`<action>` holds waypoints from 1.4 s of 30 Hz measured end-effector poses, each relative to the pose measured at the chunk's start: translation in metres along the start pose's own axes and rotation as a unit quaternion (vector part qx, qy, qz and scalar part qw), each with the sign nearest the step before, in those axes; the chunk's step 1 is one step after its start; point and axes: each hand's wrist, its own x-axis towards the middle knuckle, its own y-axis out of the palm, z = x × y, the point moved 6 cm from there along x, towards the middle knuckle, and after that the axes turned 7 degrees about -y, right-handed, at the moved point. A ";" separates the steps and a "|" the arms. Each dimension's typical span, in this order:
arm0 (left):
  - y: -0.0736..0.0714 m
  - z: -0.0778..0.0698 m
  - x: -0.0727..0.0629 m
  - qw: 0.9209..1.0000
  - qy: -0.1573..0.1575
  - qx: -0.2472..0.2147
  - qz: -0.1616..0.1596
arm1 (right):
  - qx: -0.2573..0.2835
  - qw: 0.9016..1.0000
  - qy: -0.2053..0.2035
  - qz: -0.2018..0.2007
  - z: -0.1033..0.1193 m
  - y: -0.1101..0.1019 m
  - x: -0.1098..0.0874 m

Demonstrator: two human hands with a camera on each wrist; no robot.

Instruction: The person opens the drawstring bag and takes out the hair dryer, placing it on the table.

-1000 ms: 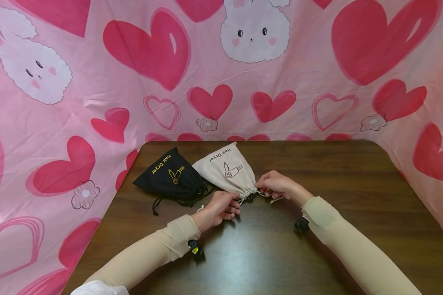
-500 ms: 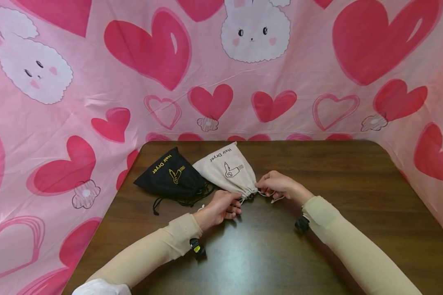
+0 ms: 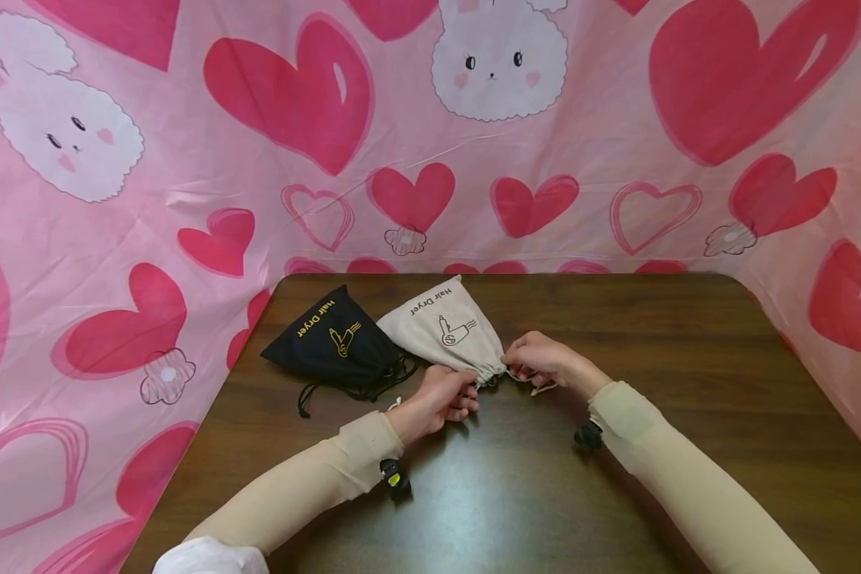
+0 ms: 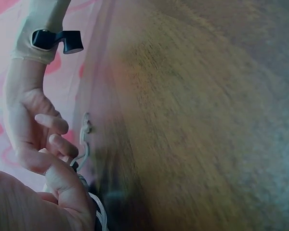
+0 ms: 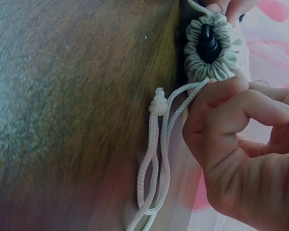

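Observation:
A beige drawstring bag [image 3: 438, 323] printed "Hair Dryer" lies on the table with its gathered mouth toward me. At the left of that mouth, my left hand [image 3: 439, 399] pinches the bag's edge by the cord. On the opposite side, the thumb and fingers of my right hand [image 3: 543, 358] pinch the mouth near the other cord. The right wrist view looks into the puckered opening [image 5: 230, 60], where a black ribbed end [image 5: 209, 45] shows inside. Below it hangs a knotted white cord [image 5: 167, 130]. The left wrist view catches both hands close together.
Left of the beige bag lies a black drawstring bag [image 3: 333, 351] with yellow lettering, its black cords [image 3: 304, 397] trailing on the wood. The brown table [image 3: 653, 319] meets a pink heart-patterned cloth [image 3: 466, 143] at the back and sides.
My left hand and the mouth of the beige bag have shifted slightly right. My right hand has barely moved, and both keep their pinch. The black bag stays put.

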 end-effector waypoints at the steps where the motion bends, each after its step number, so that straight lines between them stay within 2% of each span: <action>1: 0.001 0.000 0.001 1.000 0.001 -0.001 0.001 | -0.001 1.000 -0.001 0.000 0.000 0.000 0.000; 22: 0.010 0.000 0.008 1.000 -0.005 0.007 0.018 | 0.002 1.000 0.006 -0.005 -0.006 -0.008 -0.008; 42: 0.011 0.004 0.004 1.000 -0.014 0.019 0.017 | 0.007 1.000 0.003 -0.006 -0.008 -0.012 -0.014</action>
